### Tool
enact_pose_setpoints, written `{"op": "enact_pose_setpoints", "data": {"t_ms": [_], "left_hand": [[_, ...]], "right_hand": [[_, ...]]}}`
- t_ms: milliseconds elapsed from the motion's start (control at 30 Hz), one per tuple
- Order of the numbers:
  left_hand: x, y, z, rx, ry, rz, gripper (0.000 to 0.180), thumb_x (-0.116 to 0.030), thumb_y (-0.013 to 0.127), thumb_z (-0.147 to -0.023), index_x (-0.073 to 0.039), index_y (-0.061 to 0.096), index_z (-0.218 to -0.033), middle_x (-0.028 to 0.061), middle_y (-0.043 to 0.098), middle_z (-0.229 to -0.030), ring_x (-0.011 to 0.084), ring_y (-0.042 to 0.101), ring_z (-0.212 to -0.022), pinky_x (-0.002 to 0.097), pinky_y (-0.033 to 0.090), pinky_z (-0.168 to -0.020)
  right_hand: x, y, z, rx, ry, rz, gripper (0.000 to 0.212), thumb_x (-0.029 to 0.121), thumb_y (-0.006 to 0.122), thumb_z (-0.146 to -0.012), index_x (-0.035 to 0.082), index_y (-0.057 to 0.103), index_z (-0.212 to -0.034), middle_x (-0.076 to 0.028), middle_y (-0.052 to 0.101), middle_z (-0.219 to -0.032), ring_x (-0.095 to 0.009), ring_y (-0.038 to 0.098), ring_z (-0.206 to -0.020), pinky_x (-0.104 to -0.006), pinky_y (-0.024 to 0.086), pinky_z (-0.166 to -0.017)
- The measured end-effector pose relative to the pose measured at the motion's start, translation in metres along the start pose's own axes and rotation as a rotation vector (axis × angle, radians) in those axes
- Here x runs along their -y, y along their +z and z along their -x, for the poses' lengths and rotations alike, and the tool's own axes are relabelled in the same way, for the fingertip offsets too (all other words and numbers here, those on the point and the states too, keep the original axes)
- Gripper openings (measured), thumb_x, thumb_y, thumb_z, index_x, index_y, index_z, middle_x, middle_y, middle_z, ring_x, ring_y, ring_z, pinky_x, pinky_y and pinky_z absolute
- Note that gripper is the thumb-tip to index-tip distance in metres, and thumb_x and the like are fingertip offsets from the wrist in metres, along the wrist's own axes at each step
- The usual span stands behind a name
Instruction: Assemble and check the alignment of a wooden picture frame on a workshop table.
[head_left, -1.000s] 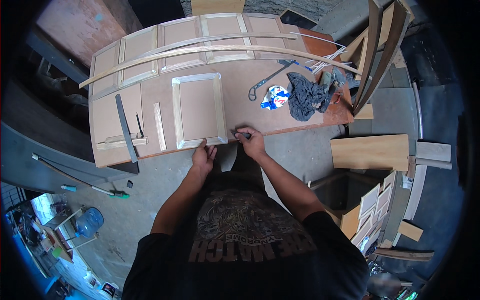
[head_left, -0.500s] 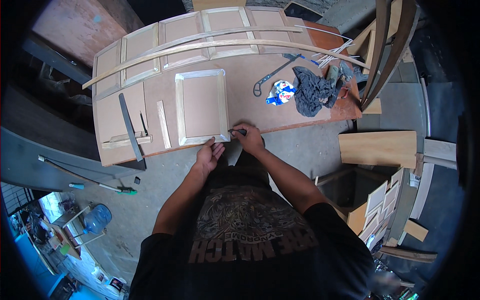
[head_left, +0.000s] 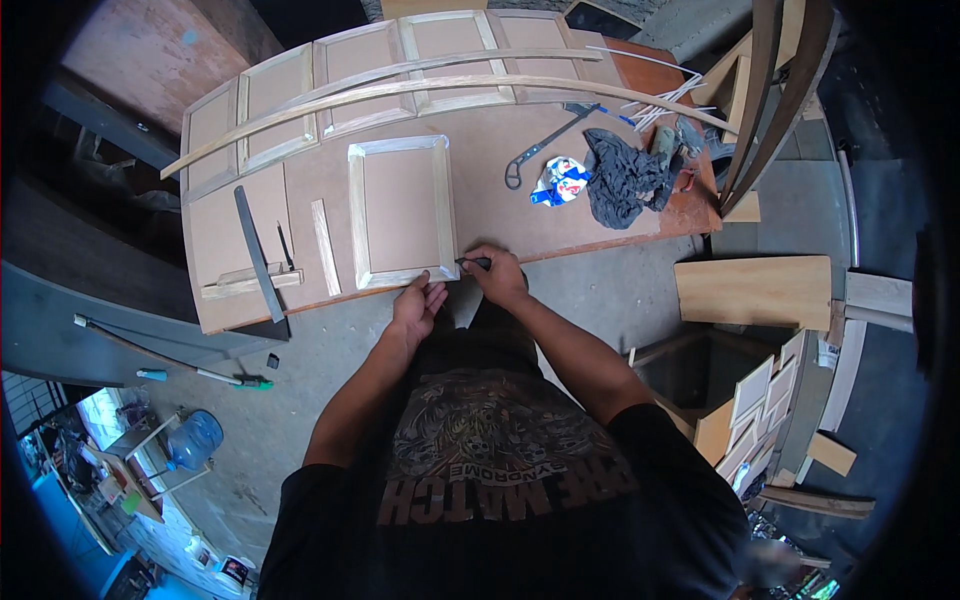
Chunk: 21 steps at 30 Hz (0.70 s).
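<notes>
Wooden frame [head_left: 445, 205] lies flat at the near edge of the brown counter [head_left: 540, 232]. I observe the right hand [head_left: 500, 276], grip closed on a dark tool [head_left: 478, 263], at the frame's corner; the left hand [head_left: 414, 306] touches the lower rail [head_left: 398, 277], grip unclear. Apparent step: corner work; next move calls for steady support. 2 long strips [head_left: 430, 89] lie beyond, concrete floor [head_left: 600, 285] below.

L forearm [head_left: 365, 385] bare, angled fwd. & inward; L grip [head_left: 416, 308] turned partly palm-up, one digit extended fwd., others loosely bent, firmness of hold can't be detd. R forearm [head_left: 575, 340], likewise bare, runs fwd. & inward from opp. side; R grip [head_left: 497, 275] closed w/ fingers curled, slightly fwd. of L. Grips near each other but apart, elbows wider than wrists.
</notes>
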<state>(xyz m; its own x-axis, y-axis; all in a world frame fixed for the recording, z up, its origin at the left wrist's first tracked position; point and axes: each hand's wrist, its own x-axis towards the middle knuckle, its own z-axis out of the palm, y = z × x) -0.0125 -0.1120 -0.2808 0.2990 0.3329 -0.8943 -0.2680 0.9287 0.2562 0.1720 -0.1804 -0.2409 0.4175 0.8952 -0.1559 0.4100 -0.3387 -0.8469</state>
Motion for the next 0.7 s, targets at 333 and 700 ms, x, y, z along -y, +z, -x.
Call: {"op": "enact_pose_setpoints", "data": {"t_ms": [333, 700], "left_hand": [[0.0002, 0.0021, 0.0016, 0.004, 0.006, 0.004, 0.031, -0.021, 0.061, -0.102, -0.003, 0.056, -0.126, 0.0105, 0.063, -0.113, 0.0231, 0.064, -0.107, 0.0389, 0.053, -0.1], [0.002, -0.0002, -0.0028, -0.005, 0.006, 0.019, 0.032, -0.019, 0.06, -0.102, -0.001, 0.056, -0.128, 0.0116, 0.064, -0.114, 0.0251, 0.064, -0.11, 0.0401, 0.052, -0.102]], "right_hand": [[-0.0073, 0.0023, -0.0018, 0.023, 0.048, -0.055, 0.02, 0.016, 0.076, -0.085, 0.001, 0.074, -0.098, -0.015, 0.074, -0.092, -0.029, 0.072, -0.087, -0.0369, 0.055, -0.082], [-0.0075, 0.0004, 0.0002, 0.106, 0.113, -0.106, 0.016, 0.012, 0.075, -0.087, 0.001, 0.073, -0.096, -0.011, 0.074, -0.082, -0.019, 0.071, -0.072, -0.0336, 0.056, -0.072]]}}
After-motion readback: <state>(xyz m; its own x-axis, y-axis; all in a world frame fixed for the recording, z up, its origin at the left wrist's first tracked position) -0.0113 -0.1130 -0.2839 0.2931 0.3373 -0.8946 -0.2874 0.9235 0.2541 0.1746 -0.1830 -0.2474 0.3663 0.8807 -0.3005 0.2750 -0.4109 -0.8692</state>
